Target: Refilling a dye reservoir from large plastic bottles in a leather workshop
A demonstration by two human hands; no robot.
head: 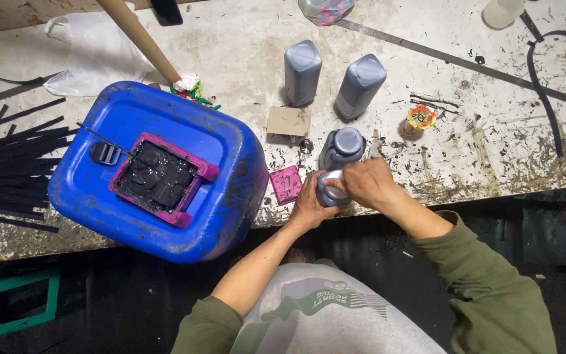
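Both hands grip one grey bottle (331, 190) at the worktop (492, 131) edge: left hand (310, 204) wraps its side, right hand (369, 183) clasps its top. Its long axis stands upright, cap pointing up.

— How is the light? Bright and even from overhead, flattest on the pale workbench (427, 78) beyond the hands; shadows stay short.

— And sharpness? Crisp around the right hand (368, 185); below it the floor goes dark, edges bowing slightly.

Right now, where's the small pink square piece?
The pink square piece lies on the workbench, between the blue jerrycan and the left hand.
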